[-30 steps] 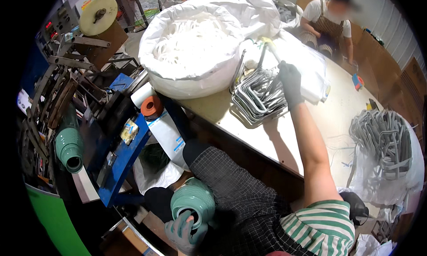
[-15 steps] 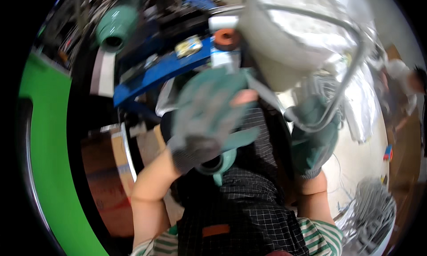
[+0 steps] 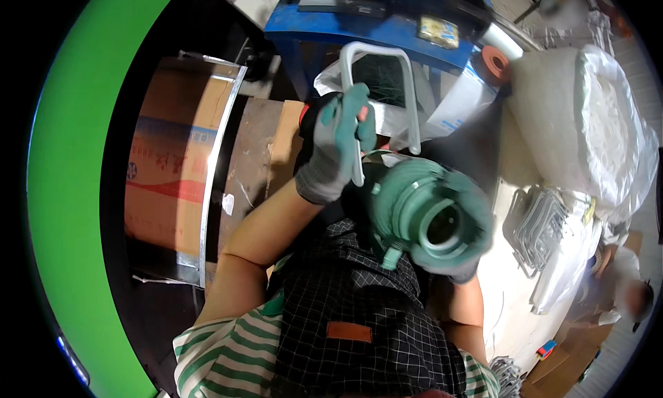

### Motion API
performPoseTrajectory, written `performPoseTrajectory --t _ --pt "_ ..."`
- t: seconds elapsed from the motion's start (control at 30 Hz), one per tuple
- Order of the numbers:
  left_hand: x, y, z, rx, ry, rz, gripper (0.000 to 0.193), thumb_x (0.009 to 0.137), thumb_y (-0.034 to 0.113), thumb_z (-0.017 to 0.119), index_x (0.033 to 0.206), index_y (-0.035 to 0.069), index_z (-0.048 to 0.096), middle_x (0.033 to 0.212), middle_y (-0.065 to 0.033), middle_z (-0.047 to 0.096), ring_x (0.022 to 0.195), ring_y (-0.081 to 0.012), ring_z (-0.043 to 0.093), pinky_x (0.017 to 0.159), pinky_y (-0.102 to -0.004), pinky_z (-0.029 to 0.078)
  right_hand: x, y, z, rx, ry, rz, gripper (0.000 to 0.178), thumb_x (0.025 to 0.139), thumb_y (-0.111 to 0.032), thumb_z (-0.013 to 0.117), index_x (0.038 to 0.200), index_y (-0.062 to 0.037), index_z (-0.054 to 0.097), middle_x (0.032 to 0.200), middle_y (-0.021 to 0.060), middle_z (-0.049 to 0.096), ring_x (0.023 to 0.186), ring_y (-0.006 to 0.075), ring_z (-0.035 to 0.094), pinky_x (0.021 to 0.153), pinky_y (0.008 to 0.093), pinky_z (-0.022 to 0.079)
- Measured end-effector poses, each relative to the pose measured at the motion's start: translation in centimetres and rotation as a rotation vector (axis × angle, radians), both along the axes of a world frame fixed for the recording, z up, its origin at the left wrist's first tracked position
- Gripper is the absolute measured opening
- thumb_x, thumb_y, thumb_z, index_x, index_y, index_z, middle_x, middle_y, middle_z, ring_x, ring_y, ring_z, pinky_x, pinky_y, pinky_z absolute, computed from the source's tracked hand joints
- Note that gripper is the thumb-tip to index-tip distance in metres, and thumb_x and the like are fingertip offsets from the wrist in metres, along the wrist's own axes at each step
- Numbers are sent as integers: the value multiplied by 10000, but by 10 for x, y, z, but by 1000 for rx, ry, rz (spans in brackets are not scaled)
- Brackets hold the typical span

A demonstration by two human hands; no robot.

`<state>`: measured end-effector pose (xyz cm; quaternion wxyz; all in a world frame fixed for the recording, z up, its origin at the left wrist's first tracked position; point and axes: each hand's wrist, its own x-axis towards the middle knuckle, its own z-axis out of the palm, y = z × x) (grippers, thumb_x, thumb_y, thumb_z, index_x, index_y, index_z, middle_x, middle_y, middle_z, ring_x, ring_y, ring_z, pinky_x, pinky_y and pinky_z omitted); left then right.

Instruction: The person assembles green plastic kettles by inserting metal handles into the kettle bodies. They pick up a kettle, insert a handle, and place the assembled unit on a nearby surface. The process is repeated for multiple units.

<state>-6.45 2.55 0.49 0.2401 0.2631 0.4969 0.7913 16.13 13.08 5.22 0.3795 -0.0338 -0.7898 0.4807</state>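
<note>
My left hand (image 3: 335, 146), in a grey and teal work glove, is closed around one leg of a grey U-shaped handle (image 3: 377, 49). The handle stands up over my lap, its other leg free. My right hand (image 3: 478, 222), in a matching glove and somewhat blurred, wraps the right side of a green ribbed round housing (image 3: 400, 201). A dark round opening in the housing points toward me, and a small stub sticks out at its lower edge. The glove and the housing are much alike in colour, so part of the grip is hard to make out. Handle and housing look apart.
Ahead stands a blue bench (image 3: 290, 28) with a yellowish packet (image 3: 439, 32) and a brown tape roll (image 3: 494, 65). A large white sack (image 3: 552, 115) stands at right, near stacked grey handles (image 3: 535, 229). Cardboard boxes (image 3: 169, 170) lie left. Another person (image 3: 621, 280) is at far right.
The grey handle has passed from my right hand to my left. My right hand now holds the green housing, lifted from my lap. The view has turned left.
</note>
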Motion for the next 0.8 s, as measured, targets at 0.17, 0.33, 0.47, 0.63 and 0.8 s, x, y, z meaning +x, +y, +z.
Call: performPoseTrajectory --t 0.17,0.33,0.47,0.63,0.8 --pt "32 -4 -26 415 -564 -438 259 1094 311 533 1127 58 574 924 -37 574 804 -150 589 728 -285 505 18 1 -4 15 67 41 990 528 -465 1025 1281 25 608 1262 233 652 1229 394 631 1046 524 534" --pt "51 -25 -16 182 -297 -477 377 1055 244 635 1335 -6 592 1184 -84 684 1062 -166 672 950 -312 550 31 -9 17 -58 -102 107 374 814 -158 823 1094 40 673 1195 190 676 1247 378 616 1087 494 507" --pt "61 -40 -7 87 108 -275 390 1034 187 662 1341 -41 585 1143 -50 663 1105 -182 671 943 -304 547 16 -19 41 183 -107 210 423 743 -194 879 1061 -37 647 1193 209 676 1157 393 665 1030 558 531" --pt "38 -76 10 -210 -265 -298 279 1078 364 530 1012 105 607 915 -27 584 888 -185 589 856 -394 523 -9 -34 -14 -482 22 -39 528 927 -208 782 1354 18 568 1329 141 610 1117 228 662 991 388 561" --pt "57 -74 23 -276 -160 141 385 1094 334 481 1224 2 627 1189 -128 673 1199 -279 606 1123 -420 434 -25 0 -4 -1049 -424 53 281 1077 -161 564 1246 24 691 1072 41 713 972 95 656 819 220 531"
